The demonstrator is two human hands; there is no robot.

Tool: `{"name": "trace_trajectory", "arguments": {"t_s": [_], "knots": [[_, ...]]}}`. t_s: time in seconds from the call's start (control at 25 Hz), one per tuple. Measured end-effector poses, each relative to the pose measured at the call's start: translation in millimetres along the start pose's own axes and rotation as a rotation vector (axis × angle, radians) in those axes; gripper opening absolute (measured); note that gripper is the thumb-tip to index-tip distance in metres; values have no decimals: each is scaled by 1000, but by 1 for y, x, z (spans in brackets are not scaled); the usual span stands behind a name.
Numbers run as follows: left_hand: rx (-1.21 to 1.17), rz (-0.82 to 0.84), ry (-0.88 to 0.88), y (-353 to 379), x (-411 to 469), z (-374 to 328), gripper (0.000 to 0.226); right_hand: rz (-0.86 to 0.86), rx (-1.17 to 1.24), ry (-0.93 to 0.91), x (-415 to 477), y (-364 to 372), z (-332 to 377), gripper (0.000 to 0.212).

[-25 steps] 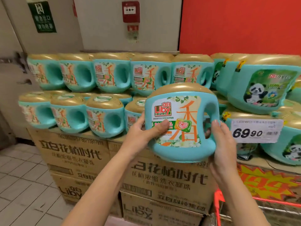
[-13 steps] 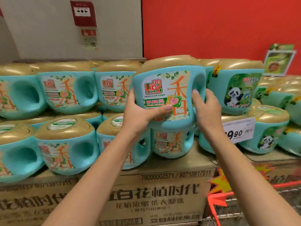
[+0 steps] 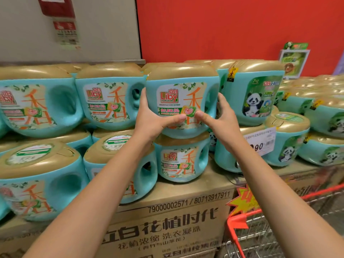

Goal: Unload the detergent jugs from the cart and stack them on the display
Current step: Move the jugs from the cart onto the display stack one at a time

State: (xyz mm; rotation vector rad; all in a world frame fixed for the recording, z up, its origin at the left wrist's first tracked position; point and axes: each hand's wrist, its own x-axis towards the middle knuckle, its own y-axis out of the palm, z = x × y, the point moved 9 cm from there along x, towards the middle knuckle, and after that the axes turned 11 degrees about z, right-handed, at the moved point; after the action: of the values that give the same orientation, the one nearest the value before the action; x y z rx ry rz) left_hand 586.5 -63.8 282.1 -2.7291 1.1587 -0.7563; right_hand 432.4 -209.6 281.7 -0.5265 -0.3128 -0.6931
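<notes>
A teal detergent jug (image 3: 181, 86) with a gold lid and a Liby label rests on top of a matching lower jug (image 3: 181, 159) in the display. My left hand (image 3: 151, 120) grips its left side with the thumb across the label. On its right side, by the handle, my right hand (image 3: 221, 118) holds it too, thumb on the label. The display stands on cardboard cartons (image 3: 167, 224). A corner of the cart (image 3: 255, 233), with red trim and wire mesh, shows at the lower right.
Two tiers of the same teal jugs (image 3: 109, 103) fill the display to the left. Panda-label jugs (image 3: 255, 95) crowd the right, close against the held jug. A price tag (image 3: 260, 142) hangs below them. Behind are a red wall (image 3: 232, 25) and a grey wall.
The jug has gone up and forward from in front of the display to rest on the lower jug in the upper tier. My right hand has shifted so that its thumb lies on the label.
</notes>
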Motion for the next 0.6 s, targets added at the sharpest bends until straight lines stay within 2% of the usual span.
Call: {"name": "trace_trajectory", "arguments": {"t_s": [0.16,0.4,0.6], "knots": [[84,-69,-21,0,5,1,130,1,-68,30,8,-1,-9,95],[137,-112,-20,-1,6,4,124,-15,-46,9,9,3,-13,93],[170,-157,-37,-4,2,8,129,15,-24,4,12,10,-17,92]]}}
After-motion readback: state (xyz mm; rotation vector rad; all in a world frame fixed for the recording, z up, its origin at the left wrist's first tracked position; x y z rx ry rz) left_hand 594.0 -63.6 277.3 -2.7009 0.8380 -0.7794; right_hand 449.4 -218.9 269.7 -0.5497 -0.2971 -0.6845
